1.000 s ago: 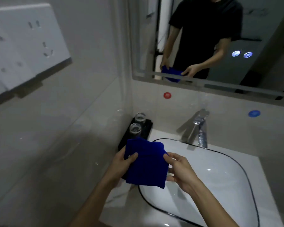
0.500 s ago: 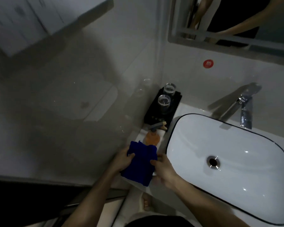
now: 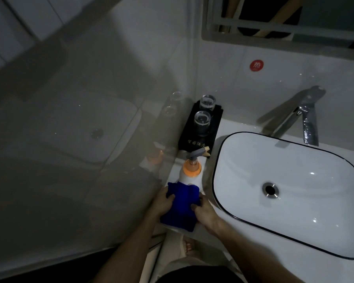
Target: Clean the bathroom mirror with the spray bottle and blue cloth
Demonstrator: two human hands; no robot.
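Head view, dim light, looking down at the counter. Both hands on the blue cloth [image 3: 182,207], one at each side: left hand [image 3: 161,203] gripping its 9 o'clock edge, thumb over the top; right hand [image 3: 205,213] gripping the 3 o'clock edge, fingers curled onto the fabric. Cloth is folded and sits low over the counter's front edge; can't tell whether it rests on the counter.

Spray bottle [image 3: 190,170] stands upright just at 12 o'clock of the cloth, white body, orange collar, grey trigger head. The cloth's top edge overlaps the bottle's base.

Black tray [image 3: 200,137] further out at 12 o'clock from the bottle, two clear glasses [image 3: 202,119] on it.

White basin [image 3: 294,180] at 3 o'clock of the hands, drain at its centre, chrome faucet [image 3: 307,119] behind it.

Mirror [image 3: 284,19] at frame 1 o'clock, only the lower strip visible. Red round sticker [image 3: 256,65] on the wall below it.
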